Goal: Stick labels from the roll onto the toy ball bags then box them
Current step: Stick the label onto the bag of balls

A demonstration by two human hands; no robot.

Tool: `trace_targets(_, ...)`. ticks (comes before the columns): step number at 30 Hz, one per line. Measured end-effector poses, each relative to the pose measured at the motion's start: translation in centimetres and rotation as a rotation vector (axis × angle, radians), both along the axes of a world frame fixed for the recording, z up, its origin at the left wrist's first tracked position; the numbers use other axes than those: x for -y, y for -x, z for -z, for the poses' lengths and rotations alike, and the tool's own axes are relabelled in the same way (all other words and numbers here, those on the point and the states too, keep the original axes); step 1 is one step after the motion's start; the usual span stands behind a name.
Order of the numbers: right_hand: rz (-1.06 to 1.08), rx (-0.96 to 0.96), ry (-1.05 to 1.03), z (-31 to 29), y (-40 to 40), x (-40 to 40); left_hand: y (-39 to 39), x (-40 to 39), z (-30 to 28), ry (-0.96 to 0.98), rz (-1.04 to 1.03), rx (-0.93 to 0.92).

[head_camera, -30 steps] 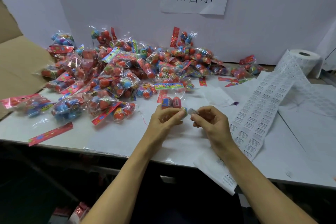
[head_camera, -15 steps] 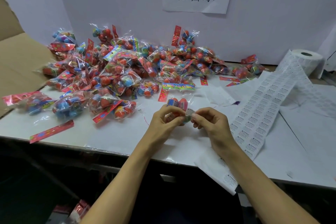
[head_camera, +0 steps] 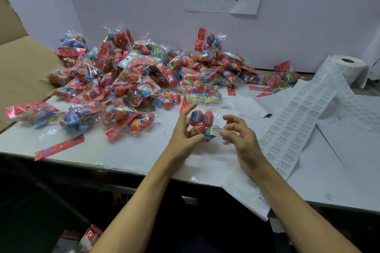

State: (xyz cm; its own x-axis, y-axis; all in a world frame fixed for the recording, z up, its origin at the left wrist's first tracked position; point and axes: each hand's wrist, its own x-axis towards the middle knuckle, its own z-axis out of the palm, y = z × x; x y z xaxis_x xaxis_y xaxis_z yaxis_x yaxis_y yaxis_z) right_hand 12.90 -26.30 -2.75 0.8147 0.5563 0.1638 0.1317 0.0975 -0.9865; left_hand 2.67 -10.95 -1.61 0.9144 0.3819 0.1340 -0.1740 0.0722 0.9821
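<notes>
While our left hand (head_camera: 185,131) holds the bag (head_camera: 200,124), our right hand (head_camera: 236,133) pinches the label (head_camera: 214,130); bag feels light, crinkly, slippery.

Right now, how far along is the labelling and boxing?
Done: cannot tell; no finished bags can be picked out. In hand: the left hand holds one bag of balls while the right hand presses a white label onto it. Left: the big pile of bags on the table, a long label strip off the roll, and boxing; the cardboard box at left shows no bags inside.
</notes>
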Motion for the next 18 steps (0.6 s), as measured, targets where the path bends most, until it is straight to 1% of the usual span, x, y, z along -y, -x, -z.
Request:
trace_targets(10,-0.003,0.054,0.042,0.38,-0.09,-0.04,-0.06,-0.04,0.44,0.002,0.026,0.040)
trace_targets(18,0.026,0.080,0.068,0.33,-0.06,-0.13,0.02,-0.09,0.52,-0.051,0.026,0.030)
